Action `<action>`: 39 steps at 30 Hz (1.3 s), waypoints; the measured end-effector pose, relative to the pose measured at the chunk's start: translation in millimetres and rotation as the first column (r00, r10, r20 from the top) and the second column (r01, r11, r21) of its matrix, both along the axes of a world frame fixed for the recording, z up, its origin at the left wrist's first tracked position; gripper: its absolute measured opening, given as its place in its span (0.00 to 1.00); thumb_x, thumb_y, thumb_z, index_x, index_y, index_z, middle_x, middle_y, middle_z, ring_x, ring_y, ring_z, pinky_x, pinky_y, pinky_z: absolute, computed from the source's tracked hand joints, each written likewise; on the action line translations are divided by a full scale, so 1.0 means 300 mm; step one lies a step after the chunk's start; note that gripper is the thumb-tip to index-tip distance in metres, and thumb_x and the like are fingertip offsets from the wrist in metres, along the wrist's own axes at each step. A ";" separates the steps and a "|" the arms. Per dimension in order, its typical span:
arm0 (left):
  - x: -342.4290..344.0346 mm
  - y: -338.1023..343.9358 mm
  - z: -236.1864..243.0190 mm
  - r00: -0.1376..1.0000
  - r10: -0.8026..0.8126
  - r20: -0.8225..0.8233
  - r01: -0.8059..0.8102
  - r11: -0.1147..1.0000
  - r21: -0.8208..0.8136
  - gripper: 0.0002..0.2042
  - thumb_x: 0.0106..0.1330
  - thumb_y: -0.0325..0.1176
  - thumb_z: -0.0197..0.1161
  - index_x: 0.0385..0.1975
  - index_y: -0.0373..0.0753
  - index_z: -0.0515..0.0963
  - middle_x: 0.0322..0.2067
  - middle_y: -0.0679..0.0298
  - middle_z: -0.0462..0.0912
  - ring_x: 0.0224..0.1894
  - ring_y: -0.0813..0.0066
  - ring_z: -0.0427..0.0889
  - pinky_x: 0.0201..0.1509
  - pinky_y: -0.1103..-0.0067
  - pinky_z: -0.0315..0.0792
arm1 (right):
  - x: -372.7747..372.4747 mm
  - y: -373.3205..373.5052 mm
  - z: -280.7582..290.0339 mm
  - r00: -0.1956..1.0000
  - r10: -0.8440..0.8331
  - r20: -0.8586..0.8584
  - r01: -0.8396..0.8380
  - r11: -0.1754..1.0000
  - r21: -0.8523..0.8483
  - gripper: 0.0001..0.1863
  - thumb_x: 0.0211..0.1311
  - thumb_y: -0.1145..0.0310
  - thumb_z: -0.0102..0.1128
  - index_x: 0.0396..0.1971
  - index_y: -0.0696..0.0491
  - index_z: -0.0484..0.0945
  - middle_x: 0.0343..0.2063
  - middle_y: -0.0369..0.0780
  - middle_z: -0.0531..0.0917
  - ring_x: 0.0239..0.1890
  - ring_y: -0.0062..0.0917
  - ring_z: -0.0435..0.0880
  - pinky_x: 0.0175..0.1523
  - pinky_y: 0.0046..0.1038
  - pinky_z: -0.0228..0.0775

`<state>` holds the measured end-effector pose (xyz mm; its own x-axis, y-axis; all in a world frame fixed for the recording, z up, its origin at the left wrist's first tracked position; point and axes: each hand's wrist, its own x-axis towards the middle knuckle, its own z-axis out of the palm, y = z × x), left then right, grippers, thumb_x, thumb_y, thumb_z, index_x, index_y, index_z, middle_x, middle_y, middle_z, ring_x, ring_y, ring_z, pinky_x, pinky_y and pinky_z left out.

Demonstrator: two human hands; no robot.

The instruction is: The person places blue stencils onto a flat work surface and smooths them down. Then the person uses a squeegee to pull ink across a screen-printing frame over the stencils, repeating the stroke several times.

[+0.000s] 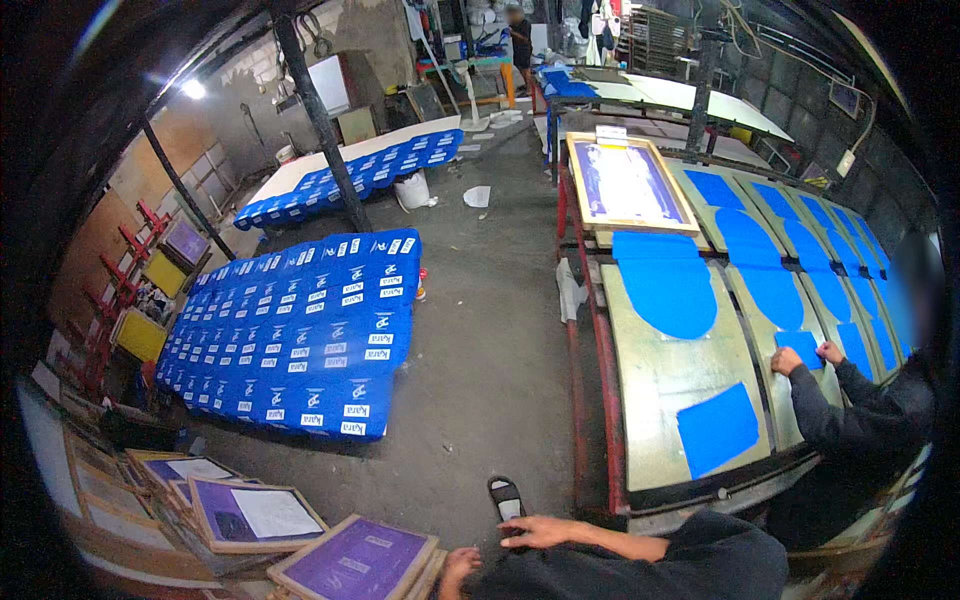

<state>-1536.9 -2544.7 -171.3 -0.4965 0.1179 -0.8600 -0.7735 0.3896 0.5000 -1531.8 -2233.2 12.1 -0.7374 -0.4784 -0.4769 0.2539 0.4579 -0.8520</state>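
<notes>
My right hand (540,532) reaches across the lower middle of the head view from a dark sleeve. Its fingers are stretched out with nothing held, above my sandalled foot (508,496). At the lower edge my left hand (460,566) is only partly in view, beside a stack of wood-framed screens with purple mesh (352,562). The picture's edge cuts it off, and its finger pose is unclear. Whether it touches the frame cannot be told.
At right, a long printing table (640,385) bears blue fabric pieces (668,290) and a framed screen (630,185). A co-worker's hands (787,361) handle a blue piece there. Blue printed sheets (290,340) cover a table at left. A dark post (318,115) stands behind it.
</notes>
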 end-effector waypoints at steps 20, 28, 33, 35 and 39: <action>-2.078 0.090 0.078 0.993 -0.069 -0.091 0.063 0.996 -0.066 0.10 0.64 0.40 0.59 0.34 0.41 0.80 0.27 0.61 0.83 0.26 0.67 0.83 0.25 0.70 0.75 | -1.527 0.582 -0.653 0.949 -0.315 0.020 0.218 0.698 0.682 0.25 0.66 0.46 0.50 0.41 0.52 0.87 0.43 0.51 0.85 0.47 0.45 0.84 0.52 0.47 0.74; -3.224 0.256 0.112 0.933 -0.271 -0.239 0.236 0.958 -0.163 0.07 0.62 0.35 0.58 0.33 0.40 0.80 0.24 0.62 0.82 0.26 0.68 0.82 0.25 0.73 0.73 | -2.074 0.578 -0.641 0.439 -0.895 -0.084 0.819 0.360 0.448 0.23 0.60 0.48 0.60 0.41 0.53 0.85 0.41 0.49 0.86 0.45 0.42 0.85 0.50 0.43 0.75; -3.782 0.787 0.095 0.856 -0.291 -0.426 0.275 0.956 -0.100 0.07 0.60 0.31 0.56 0.34 0.40 0.80 0.25 0.63 0.82 0.26 0.71 0.82 0.24 0.76 0.73 | -2.409 0.716 -0.607 0.452 -0.882 -0.134 0.881 0.419 0.218 0.21 0.59 0.50 0.62 0.41 0.51 0.85 0.41 0.49 0.87 0.46 0.44 0.85 0.50 0.43 0.76; -3.932 1.036 0.098 0.869 -0.339 -0.359 0.358 0.934 -0.016 0.07 0.60 0.32 0.61 0.34 0.38 0.81 0.28 0.62 0.84 0.24 0.71 0.82 0.24 0.77 0.74 | -2.476 0.847 -0.695 0.448 -0.893 0.046 0.818 0.430 0.382 0.20 0.60 0.51 0.61 0.41 0.51 0.85 0.42 0.50 0.86 0.47 0.44 0.84 0.51 0.44 0.75; -4.056 1.383 0.097 0.809 -0.412 -0.419 0.528 0.822 0.212 0.06 0.62 0.32 0.60 0.32 0.38 0.82 0.30 0.59 0.85 0.28 0.66 0.84 0.26 0.68 0.76 | -2.486 1.142 -0.882 0.387 -0.921 0.041 0.720 0.330 0.611 0.20 0.58 0.53 0.59 0.40 0.53 0.85 0.41 0.51 0.85 0.44 0.47 0.83 0.49 0.45 0.76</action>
<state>-2753.8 -2129.8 -142.3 -0.5605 0.6393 -0.5264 -0.2919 0.4424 0.8480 -2277.5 -1890.5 -252.4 -0.3548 0.6202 -0.6997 0.9189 0.0934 -0.3832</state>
